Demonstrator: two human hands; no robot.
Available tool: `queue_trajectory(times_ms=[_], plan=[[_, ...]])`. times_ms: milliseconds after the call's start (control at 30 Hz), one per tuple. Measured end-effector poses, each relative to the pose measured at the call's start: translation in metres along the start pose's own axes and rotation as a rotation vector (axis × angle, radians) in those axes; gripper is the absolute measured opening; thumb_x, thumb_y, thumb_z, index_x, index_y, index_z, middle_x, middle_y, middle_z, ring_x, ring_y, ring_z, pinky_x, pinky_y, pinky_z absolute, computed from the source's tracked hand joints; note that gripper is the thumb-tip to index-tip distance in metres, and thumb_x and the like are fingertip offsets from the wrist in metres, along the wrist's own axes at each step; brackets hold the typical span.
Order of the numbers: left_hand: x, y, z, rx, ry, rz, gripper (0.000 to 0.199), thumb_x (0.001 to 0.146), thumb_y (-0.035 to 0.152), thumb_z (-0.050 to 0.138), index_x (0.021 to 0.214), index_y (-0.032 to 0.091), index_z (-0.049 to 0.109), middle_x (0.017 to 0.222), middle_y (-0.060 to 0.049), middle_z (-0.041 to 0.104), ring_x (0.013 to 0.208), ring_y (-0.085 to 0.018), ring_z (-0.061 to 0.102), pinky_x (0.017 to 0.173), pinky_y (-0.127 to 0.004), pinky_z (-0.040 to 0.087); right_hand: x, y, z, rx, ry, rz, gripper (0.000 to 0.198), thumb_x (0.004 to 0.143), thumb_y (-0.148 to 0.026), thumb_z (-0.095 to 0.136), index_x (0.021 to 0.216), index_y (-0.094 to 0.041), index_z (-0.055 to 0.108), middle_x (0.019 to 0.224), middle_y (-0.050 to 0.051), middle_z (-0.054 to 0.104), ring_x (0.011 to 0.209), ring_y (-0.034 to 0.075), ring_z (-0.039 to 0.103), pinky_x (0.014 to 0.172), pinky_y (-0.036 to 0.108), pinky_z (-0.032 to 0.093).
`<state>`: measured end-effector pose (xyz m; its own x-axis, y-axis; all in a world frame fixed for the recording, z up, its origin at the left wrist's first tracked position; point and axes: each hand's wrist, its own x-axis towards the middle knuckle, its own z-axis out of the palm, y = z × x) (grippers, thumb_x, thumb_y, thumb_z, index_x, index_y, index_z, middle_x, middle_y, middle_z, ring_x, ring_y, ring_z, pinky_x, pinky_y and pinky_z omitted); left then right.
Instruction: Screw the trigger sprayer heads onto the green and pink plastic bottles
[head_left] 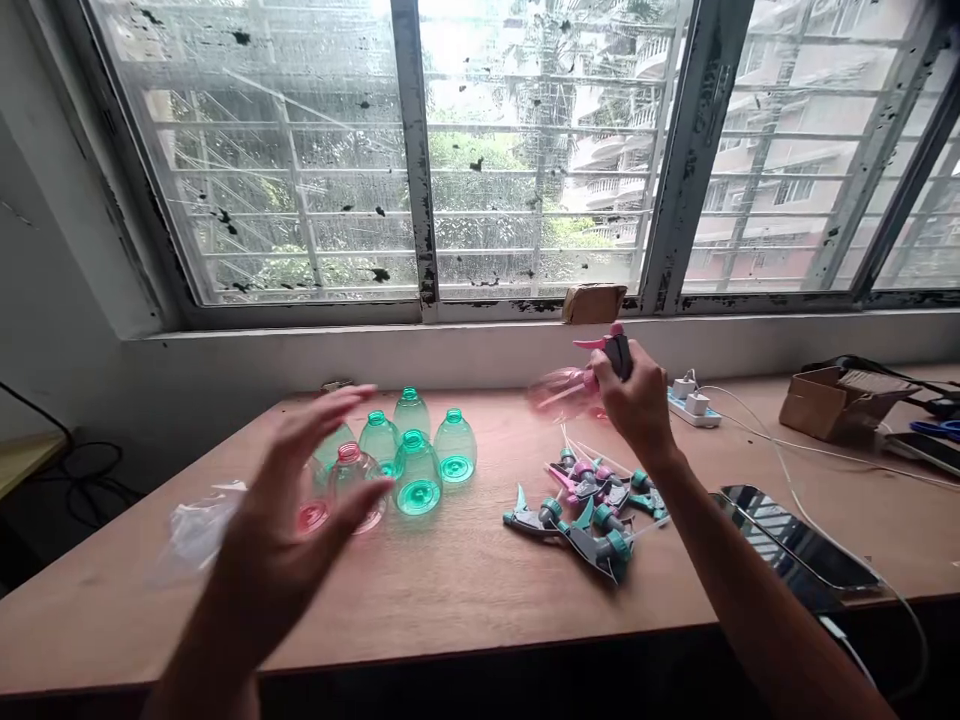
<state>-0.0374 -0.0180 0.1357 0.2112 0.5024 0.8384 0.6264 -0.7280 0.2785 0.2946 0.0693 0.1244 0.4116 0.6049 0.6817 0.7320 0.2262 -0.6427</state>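
Observation:
My right hand (634, 390) is closed around the dark head of a pink spray bottle (562, 392), lifted above the back of the table. The bottle is tilted sideways to the left and blurred by motion. My left hand (292, 500) is held up with thumb and fingers apart, nothing between them. Behind it stand a clear pink bottle (351, 480) and several clear green bottles (418, 475), all without spray heads. Below my right hand lies a pile of loose trigger spray heads (592, 510) in grey with teal or pink parts. My left hand partly hides the leftmost bottles.
A crumpled clear plastic bag (199, 525) lies on the wooden table (420, 610) at left. To the right are a dark tablet-like device (799, 535), a power strip (694, 408) with cables, and an open cardboard box (829, 405). A small brown block (594, 303) sits on the windowsill.

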Motion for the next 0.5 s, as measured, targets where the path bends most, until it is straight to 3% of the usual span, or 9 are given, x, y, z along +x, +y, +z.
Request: queue_trajectory(times_ms=[33, 100, 133, 233, 333, 433, 500], plan=[[-0.001, 0.014, 0.017, -0.013, -0.049, 0.066, 0.052, 0.095, 0.045, 0.063, 0.141, 0.028, 0.045, 0.147, -0.008, 0.056, 0.141, -0.030, 0.047, 0.120, -0.050, 0.037, -0.019, -0.014, -0.008, 0.223, -0.010, -0.025, 0.030, 0.100, -0.043, 0.045, 0.097, -0.020, 0.064, 0.073, 0.001, 0.067, 0.066, 0.020, 0.065, 0.063, 0.031, 0.052], [-0.005, 0.034, 0.050, 0.079, -0.094, 0.151, 0.078, 0.086, 0.053, 0.073, 0.147, 0.022, 0.036, 0.152, -0.016, 0.048, 0.147, -0.036, 0.035, 0.121, -0.053, 0.033, -0.055, -0.036, -0.021, 0.552, -0.137, 0.037, 0.030, 0.097, -0.047, 0.051, 0.087, -0.021, 0.062, 0.067, -0.002, 0.062, 0.054, 0.017, 0.059, 0.053, 0.028, 0.049], [-0.008, 0.041, 0.065, 0.139, -0.128, 0.166, 0.086, 0.081, 0.056, 0.077, 0.148, 0.020, 0.035, 0.151, -0.017, 0.049, 0.147, -0.040, 0.033, 0.120, -0.056, 0.034, -0.071, -0.044, -0.027, 0.624, -0.183, 0.088, 0.031, 0.096, -0.049, 0.054, 0.084, -0.021, 0.062, 0.063, -0.003, 0.059, 0.051, 0.016, 0.057, 0.051, 0.027, 0.047], [-0.016, 0.049, 0.091, 0.160, -0.282, 0.133, 0.076, 0.078, 0.042, 0.083, 0.139, 0.020, 0.042, 0.137, -0.016, 0.062, 0.128, -0.040, 0.056, 0.106, -0.054, 0.048, -0.103, -0.050, -0.040, 0.606, -0.144, 0.136, 0.034, 0.095, -0.050, 0.057, 0.076, -0.022, 0.061, 0.056, -0.005, 0.052, 0.048, 0.015, 0.050, 0.045, 0.026, 0.041], [-0.017, 0.050, 0.089, 0.064, -0.516, 0.027, 0.070, 0.072, 0.029, 0.084, 0.132, 0.021, 0.048, 0.125, -0.013, 0.068, 0.109, -0.036, 0.068, 0.088, -0.045, 0.057, -0.112, -0.039, -0.049, 0.424, -0.211, 0.049, 0.029, 0.093, -0.048, 0.061, 0.082, -0.021, 0.065, 0.060, -0.004, 0.056, 0.054, 0.016, 0.054, 0.049, 0.026, 0.042], [-0.010, 0.047, 0.077, -0.158, -0.817, -0.083, 0.066, 0.067, 0.035, 0.085, 0.124, 0.024, 0.056, 0.111, -0.007, 0.074, 0.096, -0.032, 0.071, 0.079, -0.036, 0.057, -0.110, -0.024, -0.061, 0.342, -0.320, -0.107, 0.023, 0.093, -0.043, 0.065, 0.094, -0.020, 0.068, 0.069, -0.001, 0.065, 0.059, 0.018, 0.059, 0.054, 0.027, 0.046], [-0.007, 0.040, 0.074, -0.426, -1.055, -0.114, 0.063, 0.065, 0.043, 0.084, 0.119, 0.024, 0.060, 0.102, -0.002, 0.074, 0.088, -0.027, 0.070, 0.073, -0.029, 0.056, -0.107, -0.018, -0.073, 0.398, -0.441, -0.293, 0.019, 0.091, -0.041, 0.070, 0.092, -0.022, 0.068, 0.072, -0.001, 0.067, 0.059, 0.017, 0.061, 0.056, 0.027, 0.049]])
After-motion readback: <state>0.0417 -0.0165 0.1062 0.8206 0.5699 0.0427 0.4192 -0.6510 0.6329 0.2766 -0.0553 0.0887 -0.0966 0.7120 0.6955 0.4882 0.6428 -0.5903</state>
